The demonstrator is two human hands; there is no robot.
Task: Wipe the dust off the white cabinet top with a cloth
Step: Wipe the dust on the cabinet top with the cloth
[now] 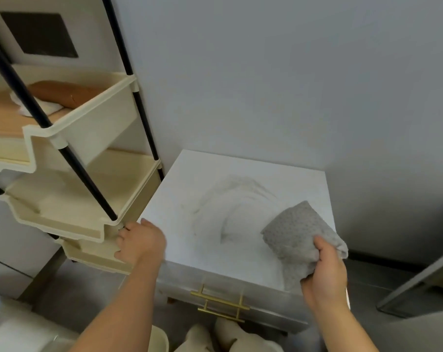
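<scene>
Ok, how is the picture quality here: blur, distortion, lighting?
Head view: wide-angle bending bows the rack pole; blur softens the left hand and drawer handles; light flat and dim, no glare; dust smears on the cabinet top and dimples on the cloth read clearly.

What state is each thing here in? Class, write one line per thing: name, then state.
Cabinet top: dusty, smeared with curved wipe marks.
Cloth: bunched, lying on the top's right front.
Right hand: grips the cloth.
Left hand: holds the top's left front edge.
Drawers: shut.
Rack: upright, upper tray holds things.
</scene>
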